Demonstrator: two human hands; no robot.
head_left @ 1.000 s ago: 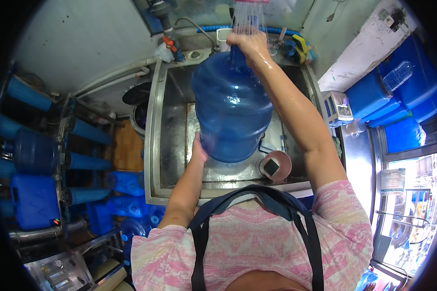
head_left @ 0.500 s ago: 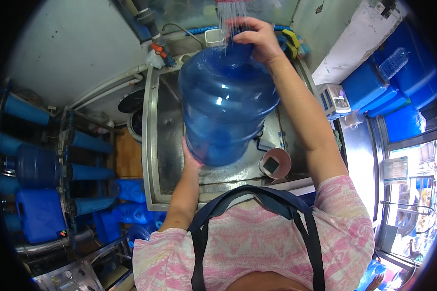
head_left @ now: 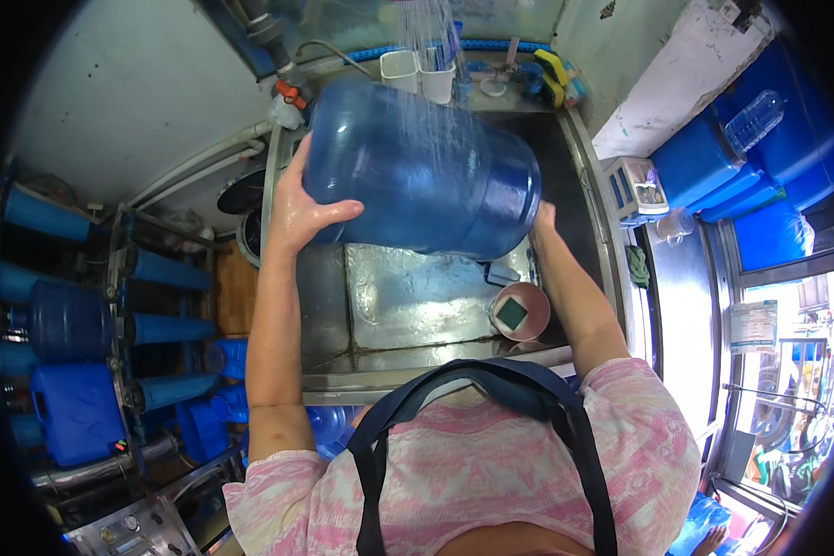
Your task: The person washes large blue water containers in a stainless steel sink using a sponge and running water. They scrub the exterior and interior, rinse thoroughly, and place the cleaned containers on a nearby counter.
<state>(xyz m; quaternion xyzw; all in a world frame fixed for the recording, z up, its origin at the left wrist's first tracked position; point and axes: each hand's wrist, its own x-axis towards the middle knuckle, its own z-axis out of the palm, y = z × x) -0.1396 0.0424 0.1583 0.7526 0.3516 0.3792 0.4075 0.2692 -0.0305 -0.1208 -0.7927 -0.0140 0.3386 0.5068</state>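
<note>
The left arm is standing nearly straight up from the sleeve, and its hand (head_left: 296,211) is pressing on the left end of the big blue jug (head_left: 417,176). The right arm is slanting in to the left, and its hand (head_left: 546,219) is sitting low by the jug's right end. The jug is lying on its side in the air over the metal sink (head_left: 417,306), and water (head_left: 426,42) is pouring down on it.

The jug is hiding most of the right hand. The top edge of the view is cutting off the place where the water is starting. The jug's mouth is not showing clearly.

The left thumb is spreading wide from the fingers and touching the jug's side, while the fingers are wrapping the end, so this hand is gripping the jug. The right fingers are hiding, so I cannot tell how they are bending.

Below the jug, a pink cup (head_left: 537,324) is holding a green and white sponge (head_left: 510,313).
</note>
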